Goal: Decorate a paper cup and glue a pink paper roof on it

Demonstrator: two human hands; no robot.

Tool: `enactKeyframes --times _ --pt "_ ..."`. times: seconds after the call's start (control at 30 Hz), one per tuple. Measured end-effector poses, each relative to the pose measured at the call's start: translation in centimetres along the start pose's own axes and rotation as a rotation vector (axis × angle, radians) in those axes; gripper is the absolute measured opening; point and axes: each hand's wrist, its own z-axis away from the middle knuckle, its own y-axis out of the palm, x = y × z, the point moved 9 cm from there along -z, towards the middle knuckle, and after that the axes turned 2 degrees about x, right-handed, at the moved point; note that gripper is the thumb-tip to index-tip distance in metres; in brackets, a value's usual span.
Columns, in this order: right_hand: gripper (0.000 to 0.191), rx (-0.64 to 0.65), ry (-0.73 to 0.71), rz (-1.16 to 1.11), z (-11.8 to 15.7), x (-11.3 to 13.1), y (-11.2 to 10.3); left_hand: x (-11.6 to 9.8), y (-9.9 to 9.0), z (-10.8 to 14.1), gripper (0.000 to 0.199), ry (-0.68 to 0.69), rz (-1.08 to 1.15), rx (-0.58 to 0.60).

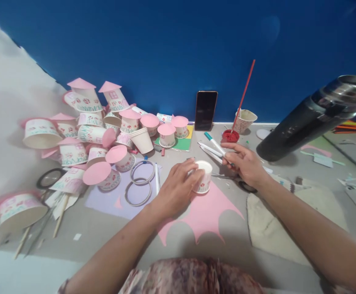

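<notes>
Toward the near edge of the desk, about midway along, lies a sheet of pink paper with scallops cut from its border. To the right, a cream-coloured sheet stretches partly beneath the right forearm. On the left, two grey rings overlap on a purple sheet, with a slim pen along its right edge.

Over the far part of the pink paper, the left hand has its fingers closed around a paper cup, which is upright or nearly so, pale round end up, with red marks on its side. The right hand pinches a white marker (its raised end is teal) between thumb and fingers, the marker apart from the cup. Scissors lie near the right wrist, and more white pens just beyond the cup.

Farther back, decorated cups with pink tops crowd the desk's left side. Along the far edge, a phone stands against the blue wall; a red pot with a stick and a dark flask are to its right.
</notes>
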Motion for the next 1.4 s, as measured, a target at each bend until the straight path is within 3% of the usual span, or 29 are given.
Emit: enactKeyframes --times 0.07,0.13,0.27,0.33,0.4,0.47,0.53,0.63,0.77,0.87,0.97,1.0,1.03,1.1,1.17,1.27,1.33,1.4 --pt "0.05 0.049 -0.012 -0.017 0.2 0.1 0.6 -0.8 0.0 0.1 0.067 0.023 0.029 0.033" --pt "0.042 0.094 -0.032 -0.027 0.7 0.6 1.1 -0.5 -1.2 0.2 0.079 -0.054 0.16 -0.038" --pt "0.027 0.172 -0.055 -0.017 1.9 1.8 1.7 2.0 -4.0 1.0 0.064 -0.33 0.541 -0.332" --pt "0.022 0.219 -0.064 0.063 2.6 2.4 2.2 2.2 -4.2 0.9 0.059 -0.349 0.664 -0.343" --pt "0.02 0.253 -0.09 0.193 3.3 3.2 2.7 1.5 -4.5 0.5 0.046 -0.291 0.577 -0.282" --pt "0.018 0.268 -0.137 0.29 4.0 4.2 3.3 0.2 -5.0 0.2 0.028 -0.196 0.354 -0.243" --pt "0.02 0.269 -0.191 0.268 4.7 5.1 3.7 -1.2 -5.3 0.0 0.02 -0.107 0.198 -0.223" --pt "0.031 0.321 -0.24 0.084 6.2 5.4 4.8 -3.0 -4.9 -0.1 0.027 -0.031 0.128 -0.199" --pt "0.04 0.567 -0.1 -0.098 9.0 3.3 8.1 -5.5 -3.5 -0.4 0.046 0.079 -0.095 -0.129" --pt "0.046 0.633 -0.073 -0.158 10.3 3.0 9.2 -5.6 -3.0 -0.1 0.052 0.079 -0.237 -0.002" --pt "0.037 0.458 -0.176 -0.179 8.6 4.8 6.9 -3.2 -5.7 1.6 0.048 -0.093 -0.192 0.002" --pt "0.038 0.263 -0.237 -0.258 7.2 5.7 4.5 -1.8 -7.6 2.5 0.047 -0.214 -0.177 -0.099" --pt "0.042 0.188 -0.265 -0.318 6.1 6.4 3.0 -0.6 -9.2 3.5 0.047 -0.294 -0.195 -0.172" --pt "0.041 0.119 -0.239 -0.431 3.9 6.6 1.1 1.3 -10.3 4.9 0.043 -0.396 -0.218 -0.211" --pt "0.038 0.113 -0.172 -0.501 2.2 5.8 0.6 2.8 -9.0 5.4 0.036 -0.461 -0.222 -0.144" --pt "0.036 0.148 -0.085 -0.477 1.7 4.1 1.6 3.2 -4.3 4.5 0.018 -0.413 -0.272 0.124" --pt "0.035 0.163 -0.084 -0.455 2.0 3.4 2.2 2.0 -3.1 3.6 0.016 -0.324 -0.33 0.1" --pt "0.033 0.157 -0.086 -0.433 2.3 3.0 2.6 -0.2 -3.6 3.1 0.03 -0.217 -0.335 -0.086"
